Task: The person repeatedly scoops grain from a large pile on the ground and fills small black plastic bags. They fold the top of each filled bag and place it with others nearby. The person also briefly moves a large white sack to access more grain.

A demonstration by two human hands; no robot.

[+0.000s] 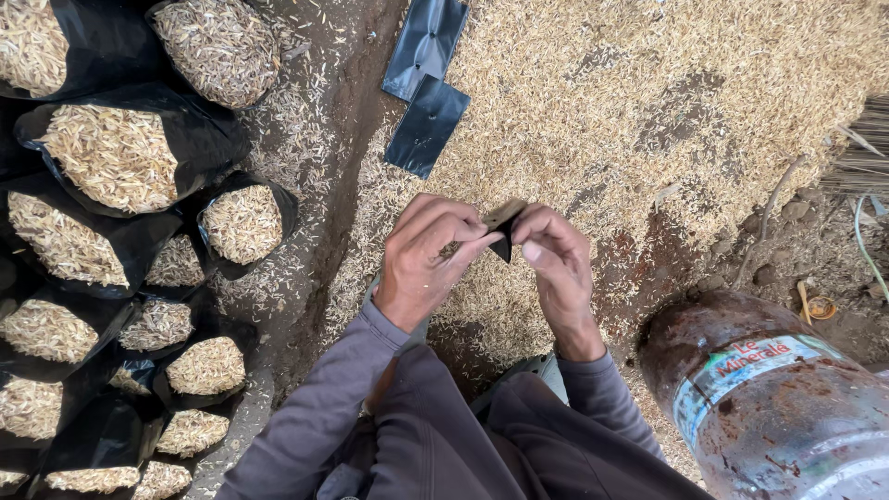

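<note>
Holding: both hands meet over the husk heap, each gripping one small black plastic bag (503,231) between them.
Left hand (428,259): fingers curled, thumb and fingertips pinching the bag's near edge; a few husks lie caught under the fingertips.
Right hand (556,268): fingers bent, thumb pressed against the bag's other side, apparently working its mouth apart.
Bag condition: flat, folded, no fill visible; judged not yet opened.
Below the fingers: grey sleeves and the person's lap.
Right of the fingers, near: a large, rust-stained plastic water jug (778,407) lying on the soil.
Under and beyond the fingers: loose rice husk heap (667,83) spread over dark ground.
Beyond the fingers, upper: two flat empty black bags (426,88) lying on the husks, unfilled.
Left of the fingers, well apart: filled black bags (120,157) packed with husk, standing close together in rows.
Progress, as judged: many bags filled and set aside; one in hand unopened, at least two more flat ones waiting.
</note>
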